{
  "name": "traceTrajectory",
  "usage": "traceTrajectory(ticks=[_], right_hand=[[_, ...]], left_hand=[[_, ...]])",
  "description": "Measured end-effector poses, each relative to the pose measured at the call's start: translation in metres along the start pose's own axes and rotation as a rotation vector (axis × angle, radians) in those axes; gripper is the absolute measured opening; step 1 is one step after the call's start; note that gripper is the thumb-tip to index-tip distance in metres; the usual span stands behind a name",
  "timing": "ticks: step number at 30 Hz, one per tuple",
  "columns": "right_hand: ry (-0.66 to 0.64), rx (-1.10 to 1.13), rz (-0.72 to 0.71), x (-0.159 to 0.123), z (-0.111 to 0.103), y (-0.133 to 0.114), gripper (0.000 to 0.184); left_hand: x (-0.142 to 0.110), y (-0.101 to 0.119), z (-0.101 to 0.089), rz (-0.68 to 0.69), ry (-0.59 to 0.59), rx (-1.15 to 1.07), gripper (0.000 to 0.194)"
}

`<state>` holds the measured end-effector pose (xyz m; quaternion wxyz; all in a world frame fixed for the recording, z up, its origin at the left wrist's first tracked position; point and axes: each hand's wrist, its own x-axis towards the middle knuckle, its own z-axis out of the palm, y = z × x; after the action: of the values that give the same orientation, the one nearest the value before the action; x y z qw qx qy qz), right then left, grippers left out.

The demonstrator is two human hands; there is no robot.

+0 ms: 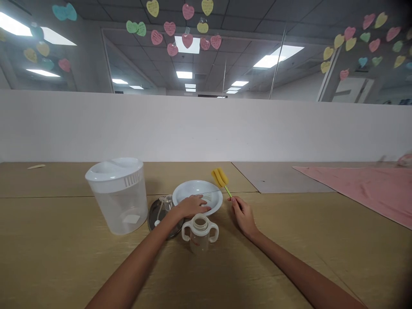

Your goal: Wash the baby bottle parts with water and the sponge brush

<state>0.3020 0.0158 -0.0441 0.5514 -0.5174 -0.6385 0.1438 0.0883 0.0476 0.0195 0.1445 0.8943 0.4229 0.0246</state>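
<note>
My right hand [243, 216] is closed round the green handle of a bottle brush with a yellow sponge head [220, 177], which points up and away to the left. Over the white bowl [180, 189] lies my left hand [193, 206], its fingers spread at the near side; whether they touch the bottom I cannot tell. Just in front of the bowl stands a clear baby bottle [199, 240] with a white two-handled collar and an open mouth. Partly under my left forearm is a dark metal plate [153, 214] holding a small clear cap [168, 202] and a straw with a white weighted end [157, 223].
A tall translucent pitcher [119, 206] with a white lid stands left of the plate. Farther left lies a thin wooden stick [36, 166]. A pink cloth [363, 184] covers the right rear of the brown table [80, 266]. A white partition [206, 128] rises behind.
</note>
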Motion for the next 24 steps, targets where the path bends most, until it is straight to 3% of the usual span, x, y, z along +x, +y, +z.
traceTrajectory(ticks=[10, 24], right_hand=[[-0.012, -0.009, -0.003, 0.0003, -0.0002, -0.0006, 0.040], [-0.019, -0.027, -0.015, -0.0005, -0.0004, -0.0020, 0.039]], left_hand=[[0.0016, -0.0026, 0.0061, 0.011, 0.086, -0.014, 0.053], [-0.0014, 0.0000, 0.0020, 0.007, 0.036, -0.038, 0.049]])
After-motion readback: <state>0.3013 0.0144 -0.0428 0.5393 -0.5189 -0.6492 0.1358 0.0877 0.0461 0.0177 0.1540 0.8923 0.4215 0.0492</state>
